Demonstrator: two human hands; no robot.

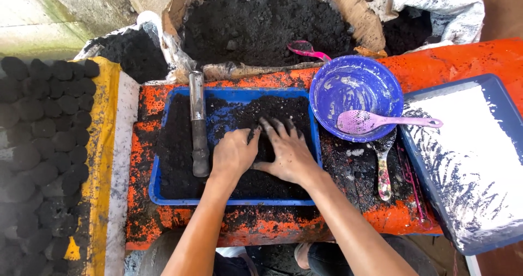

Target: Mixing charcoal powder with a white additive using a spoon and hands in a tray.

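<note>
Pressing down into black powder (180, 145), the left hand (233, 155) and right hand (290, 152) sit side by side in a blue tray (155, 197). Left fingers curl together in the powder; right fingers spread apart flat on it. At nine o'clock from the left hand lies a metal tube (198, 124). At two o'clock sits a blue bowl (348, 85) with a pink spoon (381, 122). Farther off, at twelve o'clock, sits a big heap of black powder (256, 25).

Soft even daylight, sharp (edges slightly bowed)
</note>
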